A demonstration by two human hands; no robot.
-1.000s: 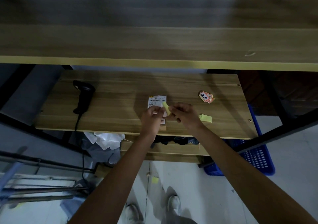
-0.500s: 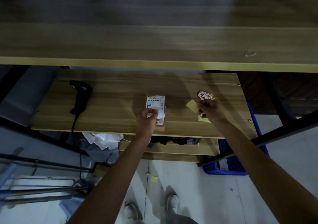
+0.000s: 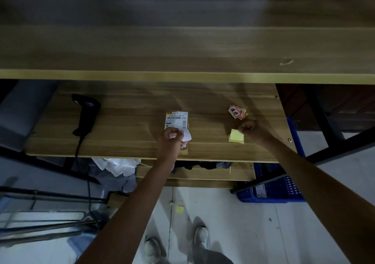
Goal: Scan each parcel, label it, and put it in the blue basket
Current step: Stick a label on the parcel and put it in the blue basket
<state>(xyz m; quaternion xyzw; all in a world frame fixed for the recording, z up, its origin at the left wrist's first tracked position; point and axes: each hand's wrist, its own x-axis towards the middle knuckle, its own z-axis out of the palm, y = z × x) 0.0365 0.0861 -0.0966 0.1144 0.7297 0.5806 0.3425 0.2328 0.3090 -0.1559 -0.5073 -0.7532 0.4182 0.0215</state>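
A small flat parcel (image 3: 176,119) with a white barcode label lies mid-shelf on the wooden table (image 3: 129,142). My left hand (image 3: 171,137) sits on the parcel's near end, fingers pinched on a white label slip (image 3: 187,136). My right hand (image 3: 250,128) is curled into a fist to the right, its fingertips on a yellow slip atop the yellow paper pile (image 3: 236,137). The blue basket (image 3: 274,190) stands on the floor under the table's right end, partly hidden by the shelf and my right arm.
A black handheld scanner (image 3: 85,114) lies at the table's left, its cable hanging over the front edge. Red and orange stickers (image 3: 237,112) lie behind my right hand. A wide upper shelf (image 3: 182,75) overhangs the back. White and grey bags (image 3: 115,165) sit below.
My hands were together over the parcel peeling a yellow slip; the right hand has carried it right and down onto the yellow pile. The left hand stays at the parcel with the white slip.
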